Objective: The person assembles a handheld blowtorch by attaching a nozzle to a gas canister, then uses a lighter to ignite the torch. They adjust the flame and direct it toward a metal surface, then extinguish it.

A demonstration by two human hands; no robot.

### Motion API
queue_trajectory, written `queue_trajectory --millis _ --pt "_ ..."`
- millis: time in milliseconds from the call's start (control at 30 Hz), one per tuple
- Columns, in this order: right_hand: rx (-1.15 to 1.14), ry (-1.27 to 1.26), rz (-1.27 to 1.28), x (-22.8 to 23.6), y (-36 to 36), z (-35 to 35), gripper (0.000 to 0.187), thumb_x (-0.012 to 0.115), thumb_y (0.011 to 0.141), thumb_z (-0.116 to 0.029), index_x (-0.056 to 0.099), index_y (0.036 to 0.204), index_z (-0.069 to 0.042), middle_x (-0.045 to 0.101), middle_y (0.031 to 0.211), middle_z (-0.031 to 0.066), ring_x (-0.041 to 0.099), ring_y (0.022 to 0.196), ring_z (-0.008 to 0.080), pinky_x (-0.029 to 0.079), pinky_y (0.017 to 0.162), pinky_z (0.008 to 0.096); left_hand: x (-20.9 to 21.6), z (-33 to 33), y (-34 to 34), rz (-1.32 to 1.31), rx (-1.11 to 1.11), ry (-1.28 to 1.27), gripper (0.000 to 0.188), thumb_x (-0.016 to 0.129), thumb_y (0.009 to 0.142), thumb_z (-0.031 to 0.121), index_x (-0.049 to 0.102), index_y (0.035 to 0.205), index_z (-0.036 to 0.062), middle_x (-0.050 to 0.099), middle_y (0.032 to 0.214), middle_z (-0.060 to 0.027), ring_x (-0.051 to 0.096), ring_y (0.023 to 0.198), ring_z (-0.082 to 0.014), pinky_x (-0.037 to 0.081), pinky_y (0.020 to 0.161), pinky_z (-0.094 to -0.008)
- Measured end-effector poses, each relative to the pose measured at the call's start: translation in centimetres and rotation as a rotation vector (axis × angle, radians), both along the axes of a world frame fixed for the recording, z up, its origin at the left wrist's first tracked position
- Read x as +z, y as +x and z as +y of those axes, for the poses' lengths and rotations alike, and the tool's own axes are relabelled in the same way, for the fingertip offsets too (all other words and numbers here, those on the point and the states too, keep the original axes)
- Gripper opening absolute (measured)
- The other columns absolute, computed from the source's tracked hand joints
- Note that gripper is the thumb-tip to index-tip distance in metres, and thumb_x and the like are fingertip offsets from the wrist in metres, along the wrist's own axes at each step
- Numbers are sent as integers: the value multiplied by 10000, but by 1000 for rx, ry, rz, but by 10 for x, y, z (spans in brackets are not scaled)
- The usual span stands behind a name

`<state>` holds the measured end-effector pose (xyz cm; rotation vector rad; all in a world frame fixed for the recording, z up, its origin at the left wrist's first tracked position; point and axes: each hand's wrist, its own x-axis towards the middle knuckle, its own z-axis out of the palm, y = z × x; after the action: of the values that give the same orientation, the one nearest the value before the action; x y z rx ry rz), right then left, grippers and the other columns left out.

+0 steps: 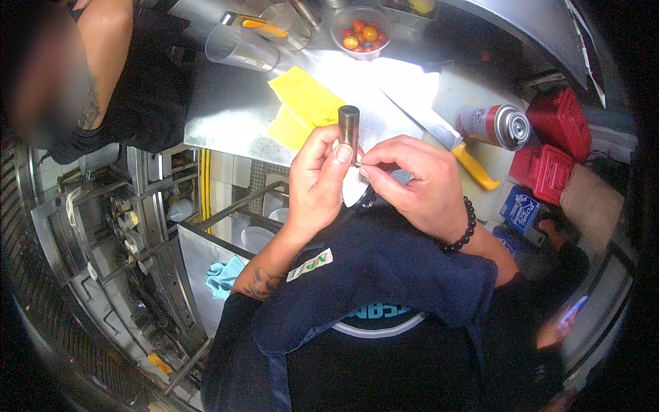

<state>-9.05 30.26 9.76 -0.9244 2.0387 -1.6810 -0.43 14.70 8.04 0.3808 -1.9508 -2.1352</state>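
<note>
In front of my chest, my left hand [317, 180] is closed around what looks like a blowtorch head [349, 123], with a dark metal tube pointing up and a white part below. My left thumb presses on the tube's lower end. From the other side, my right hand [420, 177] pinches a small brass-coloured piece at the side of the tube; the fingertips partly hide it. Just beyond the hands lies a folded yellow cloth [305, 99] on the steel counter [226, 130]. A gas canister [491, 126] lies on its side to the right.
A knife with a yellow handle [475, 166] rests on the right, its blade pointing away. Farther back are a bowl of cherry tomatoes [362, 34] and clear containers [237, 48]. Red boxes [555, 172] stand at the right. Another person's arm [106, 55] is at the far left.
</note>
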Motion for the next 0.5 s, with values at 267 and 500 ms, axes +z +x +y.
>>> queue_trajectory --millis 267,500 --pt "-25 -29 6 -7 6 -1 137 712 845 -59 668 960 2 665 879 146 675 783 276 536 689 346 3 3 -1 -31 37 -58 295 545 1014 283 580 1114 7 655 945 -64 587 857 -108 475 810 -284" --pt "-36 -43 11 -10 9 -3 121 708 846 -12 674 957 21 680 900 133 672 796 231 527 708 310 1 2 0 -36 54 -72 292 552 1014 273 576 1118 1 650 960 -73 587 878 -115 473 824 -285"
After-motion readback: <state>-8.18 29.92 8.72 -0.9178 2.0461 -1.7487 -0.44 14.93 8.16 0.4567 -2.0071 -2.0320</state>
